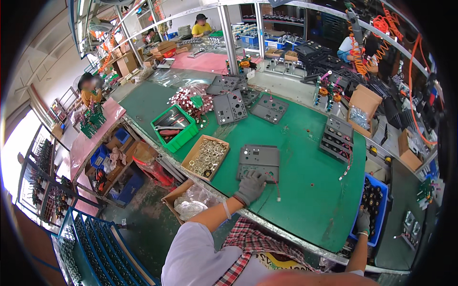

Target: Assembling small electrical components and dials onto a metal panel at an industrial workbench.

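My left hand (250,187), in a grey glove, rests on the near edge of a flat grey metal panel (258,161) lying on the green bench mat (305,190). A thin red wire (276,187) trails from the panel beside that hand. My right hand (363,222), also gloved, reaches down into a blue bin (379,228) of black round parts at the bench's right end; its fingers are partly hidden among the parts, so any hold is unclear.
A cardboard box of metal rings (207,156) and a green crate (174,127) sit left of the panel. More grey panels (230,107) lie further back, a black assembled unit (337,137) to the right. Other people work at benches behind and to the left.
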A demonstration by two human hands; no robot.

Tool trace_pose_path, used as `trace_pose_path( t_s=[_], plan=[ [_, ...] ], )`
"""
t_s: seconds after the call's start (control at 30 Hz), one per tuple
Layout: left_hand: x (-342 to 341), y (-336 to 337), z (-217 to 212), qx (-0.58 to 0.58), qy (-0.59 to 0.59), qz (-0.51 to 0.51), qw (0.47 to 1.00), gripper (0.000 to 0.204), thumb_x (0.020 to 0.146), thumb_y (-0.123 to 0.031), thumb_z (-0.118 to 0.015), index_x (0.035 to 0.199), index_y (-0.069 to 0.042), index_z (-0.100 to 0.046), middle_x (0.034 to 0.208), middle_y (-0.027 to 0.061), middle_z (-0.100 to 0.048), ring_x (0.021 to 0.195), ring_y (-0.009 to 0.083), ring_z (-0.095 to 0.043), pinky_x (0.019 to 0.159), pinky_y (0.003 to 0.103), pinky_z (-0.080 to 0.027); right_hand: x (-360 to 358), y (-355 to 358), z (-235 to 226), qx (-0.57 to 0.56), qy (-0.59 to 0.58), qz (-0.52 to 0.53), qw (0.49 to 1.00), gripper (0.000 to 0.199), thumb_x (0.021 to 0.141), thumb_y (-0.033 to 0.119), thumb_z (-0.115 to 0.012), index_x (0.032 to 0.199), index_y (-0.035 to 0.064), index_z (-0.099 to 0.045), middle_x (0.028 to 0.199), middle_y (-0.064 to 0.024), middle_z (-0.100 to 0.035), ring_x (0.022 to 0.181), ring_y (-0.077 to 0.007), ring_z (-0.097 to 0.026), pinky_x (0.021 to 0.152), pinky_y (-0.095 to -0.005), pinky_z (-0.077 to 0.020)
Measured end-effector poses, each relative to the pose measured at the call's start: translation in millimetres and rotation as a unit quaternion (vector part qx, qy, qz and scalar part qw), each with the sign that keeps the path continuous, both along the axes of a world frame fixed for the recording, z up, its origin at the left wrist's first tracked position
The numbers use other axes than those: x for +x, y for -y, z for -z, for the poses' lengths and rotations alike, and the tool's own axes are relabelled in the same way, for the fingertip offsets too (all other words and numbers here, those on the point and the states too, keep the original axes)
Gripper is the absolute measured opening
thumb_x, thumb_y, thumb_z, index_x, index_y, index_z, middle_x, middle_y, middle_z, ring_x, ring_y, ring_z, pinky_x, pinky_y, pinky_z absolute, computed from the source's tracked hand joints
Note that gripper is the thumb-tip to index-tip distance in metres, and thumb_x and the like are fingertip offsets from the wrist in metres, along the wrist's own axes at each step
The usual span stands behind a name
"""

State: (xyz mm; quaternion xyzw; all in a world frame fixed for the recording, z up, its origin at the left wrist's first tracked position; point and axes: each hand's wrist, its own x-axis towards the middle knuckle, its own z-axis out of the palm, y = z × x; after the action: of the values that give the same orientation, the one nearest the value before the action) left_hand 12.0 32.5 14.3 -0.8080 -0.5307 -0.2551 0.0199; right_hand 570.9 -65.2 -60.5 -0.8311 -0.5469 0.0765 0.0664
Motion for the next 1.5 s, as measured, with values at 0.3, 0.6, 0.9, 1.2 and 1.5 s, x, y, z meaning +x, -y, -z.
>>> trace_pose_path(
  t_s=[0.3, 0.6, 0.9, 1.2, 1.5],
  plan=[
    [44, 108, -4, -0.002, 0.032, 0.118, 0.993, 0.022, 0.072, -0.021, -0.061, 0.092, -0.014, -0.056, 0.086, 0.0051, -0.052, 0.092, 0.0258, -0.05, 0.071, 0.042, -0.044, -22, 1, -27, -0.073, 0.089, 0.002, 0.993, 0.034, 0.085, 0.018, -0.041, 0.118, 0.014, -0.052, 0.13, -0.0113, -0.041, 0.117, -0.0333, -0.041, 0.093, -0.0451, -0.0397],
    [57, 119, 8, 0.066, 0.082, 0.202, 0.974, 0.027, 0.07, -0.019, -0.06, 0.096, -0.013, -0.054, 0.084, 0.0057, -0.049, 0.091, 0.0262, -0.05, 0.075, 0.04, -0.044, -50, -5, -47, -0.172, 0.116, -0.027, 0.978, 0.038, 0.083, 0.014, -0.045, 0.121, 0.0112, -0.05, 0.117, -0.0151, -0.05, 0.112, -0.0313, -0.049, 0.089, -0.0398, -0.044],
    [77, 104, 1, 0.117, 0.104, 0.235, 0.959, 0.018, 0.066, -0.017, -0.062, 0.079, -0.011, -0.05, 0.079, 0.0056, -0.048, 0.085, 0.0253, -0.052, 0.07, 0.036, -0.046, 57, -33, 40, -0.124, 0.138, 0.01, 0.983, 0.029, 0.084, 0.018, -0.048, 0.109, 0.0063, -0.058, 0.119, -0.02, -0.052, 0.109, -0.0347, -0.052, 0.089, -0.0416, -0.0445],
    [63, 114, 4, 0.095, 0.114, 0.212, 0.966, 0.017, 0.067, -0.015, -0.063, 0.077, -0.01, -0.051, 0.076, 0.0063, -0.049, 0.08, 0.0257, -0.053, 0.072, 0.038, -0.047, -35, -32, -41, -0.213, 0.094, 0.001, 0.972, 0.026, 0.076, 0.012, -0.057, 0.1, 0.0045, -0.063, 0.106, -0.0212, -0.059, 0.101, -0.0348, -0.057, 0.082, -0.0408, -0.0489],
    [81, 102, 7, 0.044, 0.068, 0.231, 0.969, 0.015, 0.065, -0.013, -0.061, 0.076, -0.008, -0.051, 0.08, 0.0109, -0.052, 0.081, 0.0318, -0.053, 0.071, 0.045, -0.044, -48, -17, -48, -0.127, 0.178, -0.104, 0.97, 0.022, 0.075, 0.01, -0.052, 0.092, 0.0033, -0.064, 0.098, -0.0191, -0.062, 0.095, -0.0334, -0.059, 0.087, -0.0414, -0.0443]
  ],
)
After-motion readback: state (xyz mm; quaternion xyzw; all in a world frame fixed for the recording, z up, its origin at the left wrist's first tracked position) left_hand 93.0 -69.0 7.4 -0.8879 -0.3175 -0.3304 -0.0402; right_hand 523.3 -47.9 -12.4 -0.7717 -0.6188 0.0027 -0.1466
